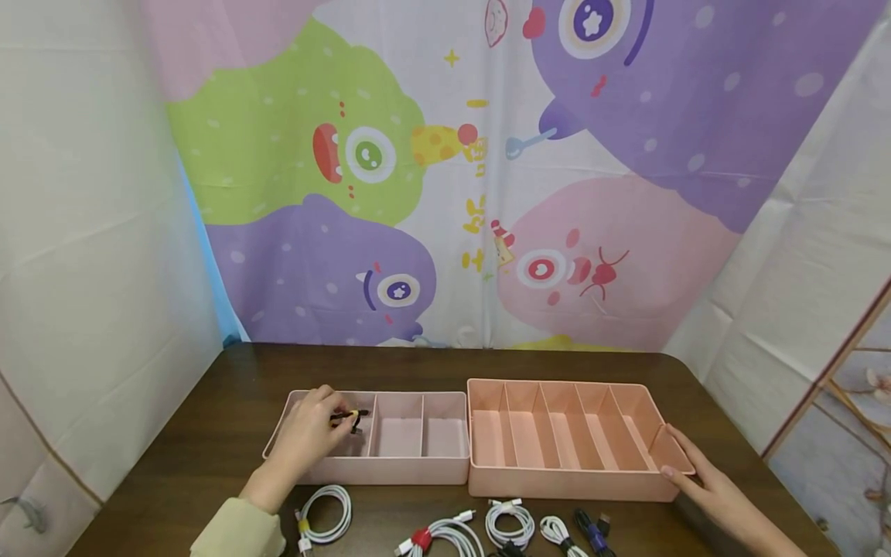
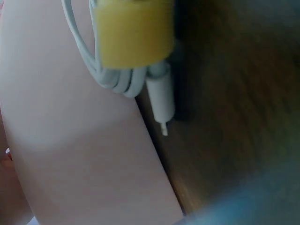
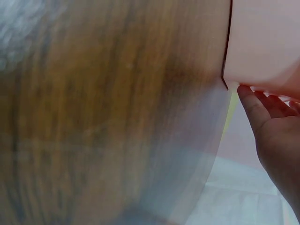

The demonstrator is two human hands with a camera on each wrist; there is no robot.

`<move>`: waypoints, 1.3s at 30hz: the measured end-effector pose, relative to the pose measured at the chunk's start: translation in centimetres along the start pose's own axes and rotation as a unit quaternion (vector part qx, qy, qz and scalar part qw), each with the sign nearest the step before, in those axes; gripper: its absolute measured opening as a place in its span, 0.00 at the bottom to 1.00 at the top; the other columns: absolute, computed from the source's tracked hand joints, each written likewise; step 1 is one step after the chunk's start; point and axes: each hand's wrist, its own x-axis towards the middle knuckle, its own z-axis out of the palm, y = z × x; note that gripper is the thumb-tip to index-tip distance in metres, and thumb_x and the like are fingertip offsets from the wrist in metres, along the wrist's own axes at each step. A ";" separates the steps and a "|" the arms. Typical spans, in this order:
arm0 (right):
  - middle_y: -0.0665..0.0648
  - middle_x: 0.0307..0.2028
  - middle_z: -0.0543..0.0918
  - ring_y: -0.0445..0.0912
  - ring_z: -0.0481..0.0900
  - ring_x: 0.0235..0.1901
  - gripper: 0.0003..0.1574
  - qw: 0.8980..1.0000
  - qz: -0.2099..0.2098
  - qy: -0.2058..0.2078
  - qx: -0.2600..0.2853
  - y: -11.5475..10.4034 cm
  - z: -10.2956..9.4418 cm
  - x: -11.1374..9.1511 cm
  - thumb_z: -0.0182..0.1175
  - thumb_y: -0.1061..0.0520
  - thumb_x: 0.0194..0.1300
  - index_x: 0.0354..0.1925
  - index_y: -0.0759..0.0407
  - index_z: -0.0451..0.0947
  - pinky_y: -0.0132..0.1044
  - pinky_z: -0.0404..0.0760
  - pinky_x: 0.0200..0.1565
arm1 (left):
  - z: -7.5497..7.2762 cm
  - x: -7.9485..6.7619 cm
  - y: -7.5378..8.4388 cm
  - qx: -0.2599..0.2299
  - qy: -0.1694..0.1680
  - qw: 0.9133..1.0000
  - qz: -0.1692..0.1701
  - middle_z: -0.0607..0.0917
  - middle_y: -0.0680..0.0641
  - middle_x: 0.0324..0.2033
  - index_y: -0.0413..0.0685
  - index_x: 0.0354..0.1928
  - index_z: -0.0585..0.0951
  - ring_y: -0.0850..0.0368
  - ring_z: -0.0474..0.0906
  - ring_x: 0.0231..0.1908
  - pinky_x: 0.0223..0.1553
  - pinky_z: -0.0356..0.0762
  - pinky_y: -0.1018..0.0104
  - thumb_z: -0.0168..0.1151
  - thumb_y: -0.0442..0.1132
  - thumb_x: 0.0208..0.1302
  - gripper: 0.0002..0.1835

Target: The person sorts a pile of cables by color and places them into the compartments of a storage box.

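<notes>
Dark cable (image 1: 356,422) with a touch of yellow on it is at the left part of the pink box (image 1: 390,470), pinched between the thumb and fingers of the left hand (image 1: 302,433), which reaches over that box's left end. Whether the cable rests on the box's floor I cannot tell. The step in hand looks like putting this cable in the left part; the next move would call for settling it there and loosening the pinch, clear of the divider.

In front of the pink box's left part lies a coiled white cable with a yellow tie (image 1: 303,525). The pink box's middle and right compartments show their pale floors; the hand hides some of the left part. In front of its right end is a white bundle with a red strap (image 1: 421,539).

Just beside the pink box, on its right, stands the peach box (image 1: 557,483), five compartments in a row, floors and dividers showing. Nearer the person and right of the pink box lie a round white coil (image 1: 493,526), a small white cord (image 1: 559,534) and a dark blue cord (image 1: 592,532). Farthest right of the pink box, the right hand (image 1: 717,495) grips the peach box's end, thumb on the near corner, fingers beyond
</notes>
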 end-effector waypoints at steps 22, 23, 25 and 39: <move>0.67 0.70 0.56 0.20 0.52 0.57 0.41 0.999 0.002 0.013 -0.041 0.0 -0.1 0.1 0.51 0.51 0.71 0.74 0.48 0.44 0.51 0.74 0.49 | -0.1 0.2 -0.2 0.023 -0.044 0.999 0.014 0.75 0.51 0.25 0.47 0.24 0.82 0.51 0.72 0.29 0.33 0.70 0.55 0.75 0.38 0.41 0.09; 0.67 0.70 0.56 0.21 0.53 0.57 0.41 0.999 0.002 0.012 -0.043 0.0 -0.1 0.1 0.51 0.51 0.71 0.74 0.48 0.44 0.50 0.74 0.48 | -0.1 0.2 -0.2 0.024 -0.047 0.999 0.015 0.75 0.51 0.25 0.47 0.24 0.83 0.50 0.72 0.30 0.33 0.70 0.55 0.75 0.38 0.41 0.09; 0.67 0.70 0.56 0.30 0.58 0.61 0.41 0.999 0.004 0.010 -0.044 0.0 -0.1 0.2 0.51 0.52 0.71 0.74 0.49 0.44 0.49 0.74 0.48 | -0.2 0.3 -0.2 0.026 -0.052 0.998 0.014 0.75 0.51 0.26 0.46 0.26 0.83 0.50 0.73 0.30 0.35 0.71 0.54 0.75 0.39 0.42 0.09; 0.66 0.70 0.55 0.42 0.58 0.64 0.41 0.999 0.006 0.002 -0.041 0.1 -0.2 0.2 0.50 0.52 0.71 0.74 0.50 0.44 0.41 0.75 0.47 | -0.9 0.5 0.2 0.023 -0.047 0.999 0.007 0.77 0.51 0.28 0.48 0.26 0.81 0.51 0.75 0.32 0.36 0.72 0.53 0.74 0.39 0.43 0.10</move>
